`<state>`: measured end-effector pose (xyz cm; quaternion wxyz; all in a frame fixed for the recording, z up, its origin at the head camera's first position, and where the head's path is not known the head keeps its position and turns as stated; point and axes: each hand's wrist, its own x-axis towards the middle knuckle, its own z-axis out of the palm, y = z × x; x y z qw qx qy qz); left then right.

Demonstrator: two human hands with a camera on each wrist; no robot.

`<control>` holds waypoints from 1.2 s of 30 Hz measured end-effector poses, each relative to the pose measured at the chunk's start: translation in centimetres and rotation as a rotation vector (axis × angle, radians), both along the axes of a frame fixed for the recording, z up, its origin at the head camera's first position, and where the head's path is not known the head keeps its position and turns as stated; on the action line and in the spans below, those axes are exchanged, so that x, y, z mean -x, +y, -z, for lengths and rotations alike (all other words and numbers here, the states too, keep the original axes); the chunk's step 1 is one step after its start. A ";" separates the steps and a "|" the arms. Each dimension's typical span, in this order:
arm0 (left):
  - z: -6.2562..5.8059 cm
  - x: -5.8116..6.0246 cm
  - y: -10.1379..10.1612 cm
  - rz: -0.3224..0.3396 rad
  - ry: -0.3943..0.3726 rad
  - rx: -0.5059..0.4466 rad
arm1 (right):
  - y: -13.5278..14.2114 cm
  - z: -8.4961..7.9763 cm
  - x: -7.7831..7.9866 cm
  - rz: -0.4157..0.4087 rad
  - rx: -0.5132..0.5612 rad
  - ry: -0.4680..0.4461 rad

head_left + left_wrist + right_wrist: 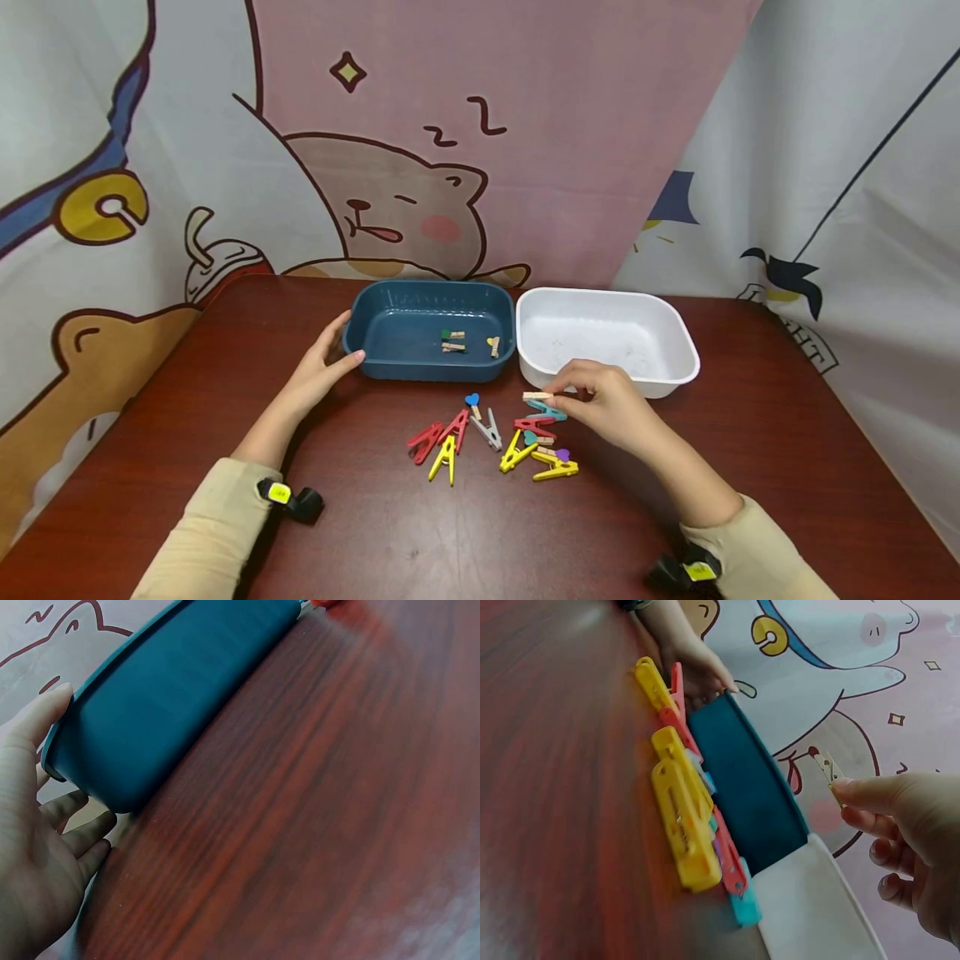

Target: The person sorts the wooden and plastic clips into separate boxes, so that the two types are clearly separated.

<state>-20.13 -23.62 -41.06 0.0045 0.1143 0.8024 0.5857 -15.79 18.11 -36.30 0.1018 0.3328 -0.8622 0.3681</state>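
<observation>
My right hand (607,404) pinches a small wooden clothespin (536,397) between thumb and fingertips, just in front of the white bin. The right wrist view shows that clothespin (826,768) held off the table. My left hand (317,372) rests against the left end of the dark blue bin (431,372), its thumb at the rim and its fingers spread along the outside. Inside this bin lie several small wooden clothespins (453,347). Below the right hand are a teal clothespin (547,410), a red clothespin (534,426) and a yellow clothespin (557,467).
The white bin (682,377) stands directly right of the blue one. On the table (360,533) in front are more clothespins, among them a grey one (488,432), a yellow one (444,460) and a wooden one with a blue heart (472,401). A printed curtain (585,150) hangs behind.
</observation>
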 end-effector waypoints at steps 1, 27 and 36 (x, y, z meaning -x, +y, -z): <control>0.3 0.2 -0.1 -0.001 0.003 0.004 | -0.3 -0.2 0.1 0.005 0.001 0.004; 0.6 0.2 -0.2 -0.008 0.013 0.014 | -6.2 -1.9 4.5 0.035 0.027 0.120; 1.5 0.7 -0.6 -0.017 0.025 0.029 | -8.3 -2.3 5.8 0.066 0.001 0.063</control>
